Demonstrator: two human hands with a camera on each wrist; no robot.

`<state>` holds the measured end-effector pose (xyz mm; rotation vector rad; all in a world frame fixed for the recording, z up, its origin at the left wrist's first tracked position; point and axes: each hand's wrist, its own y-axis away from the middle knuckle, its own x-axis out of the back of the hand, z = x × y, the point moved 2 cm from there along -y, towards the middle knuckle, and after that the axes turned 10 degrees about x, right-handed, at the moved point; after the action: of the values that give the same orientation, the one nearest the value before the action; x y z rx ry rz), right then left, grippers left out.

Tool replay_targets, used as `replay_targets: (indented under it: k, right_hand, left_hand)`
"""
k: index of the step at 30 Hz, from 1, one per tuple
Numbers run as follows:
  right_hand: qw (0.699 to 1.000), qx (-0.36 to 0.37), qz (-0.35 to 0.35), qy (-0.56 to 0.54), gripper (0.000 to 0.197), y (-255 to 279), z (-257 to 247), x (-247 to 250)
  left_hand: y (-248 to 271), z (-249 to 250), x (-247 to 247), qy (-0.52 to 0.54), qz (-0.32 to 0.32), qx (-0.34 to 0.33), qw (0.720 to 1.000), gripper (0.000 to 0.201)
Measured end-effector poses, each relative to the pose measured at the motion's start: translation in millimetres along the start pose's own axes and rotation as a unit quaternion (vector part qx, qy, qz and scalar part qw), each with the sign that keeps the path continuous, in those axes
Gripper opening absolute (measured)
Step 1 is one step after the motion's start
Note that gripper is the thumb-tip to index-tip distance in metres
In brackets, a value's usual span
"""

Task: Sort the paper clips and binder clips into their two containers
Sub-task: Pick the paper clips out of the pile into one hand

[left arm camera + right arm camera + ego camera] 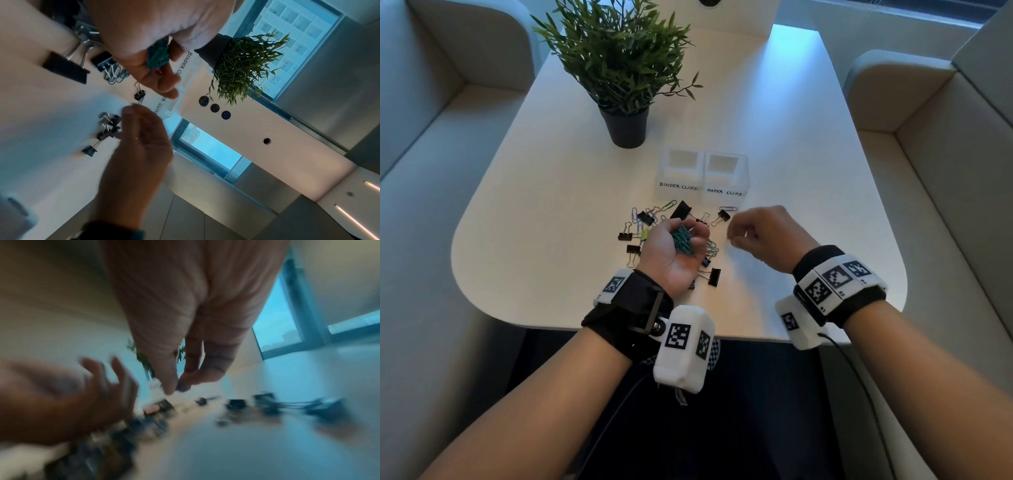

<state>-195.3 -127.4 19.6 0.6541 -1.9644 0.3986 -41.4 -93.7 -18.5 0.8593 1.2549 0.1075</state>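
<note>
My left hand (671, 253) hovers palm up over the pile, its fingers curled round a bunch of teal paper clips (683, 241) (159, 55). To its right my right hand (734, 238) is raised off the table, thumb and fingertips (174, 386) pinched on a small bluish paper clip, blurred. Black binder clips (714, 275) (681, 209) and loose paper clips (668, 205) (727, 208) lie scattered on the white table (551, 205). Behind the pile stand two clear containers, one labelled BINDER CLIPS (679, 171) on the left and one labelled PAPER CLIPS (726, 178) on the right.
A potted green plant (625, 68) stands behind the containers, to the left. Upholstered benches (431, 154) flank the table on both sides. The table's rounded front edge (722, 337) lies just under my wrists.
</note>
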Motion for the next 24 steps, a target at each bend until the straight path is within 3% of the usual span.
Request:
replay_targets:
  k: [3,7,12,15,17,24]
  right_hand:
    - [0.992,0.021,0.102,-0.073,0.005,-8,-20,8]
    - [0.989,0.059,0.094,-0.094,0.008,-18,-41,5]
    - [0.987,-0.001,0.151,-0.056,0.022,-24,-15,7]
    - [0.994,-0.052,0.085,0.048,0.029,-27,12,-5]
    - [0.994,-0.049,0.048,0.088,0.032,-26,18,-15]
    - [0.99,-0.057,0.038,0.124,0.029,-25,17,-21]
  left_hand:
    - [-1,-2,-2,0.012,0.014,-0.04,0.999,0.028]
    - [-5,-2,-3,-0.003,0.036,-0.064,0.997,0.023]
    - [-4,0,3,-0.01,0.02,-0.035,0.999,0.024]
    - [2,4,3,-0.036,0.023,-0.025,0.999,0.026]
    - [6,6,3,-0.054,0.025,-0.026,0.998,0.025]
    - [12,12,6,-0.062,0.035,-0.039,0.997,0.025]
